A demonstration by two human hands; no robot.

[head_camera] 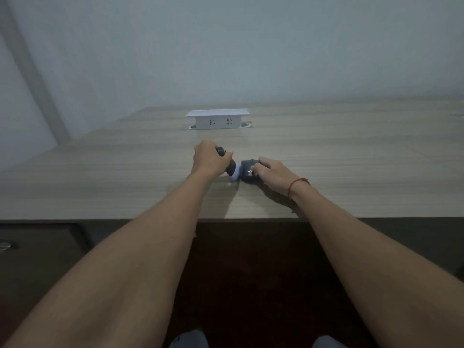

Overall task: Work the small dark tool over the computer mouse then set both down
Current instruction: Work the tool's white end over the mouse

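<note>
A dark computer mouse lies on the wooden desk, tipped so that white lettering on it shows. My right hand rests on its right side and grips it. My left hand is closed around a small dark tool with a pale, rounded head. The tool slants down to the right, and its pale head touches the left side of the mouse close to the desk surface. My fingers hide the middle of the tool's handle.
A white pop-up socket box stands on the desk behind my hands. The desk's front edge runs across the view, with dark drawers below at the left. A red string circles my right wrist.
</note>
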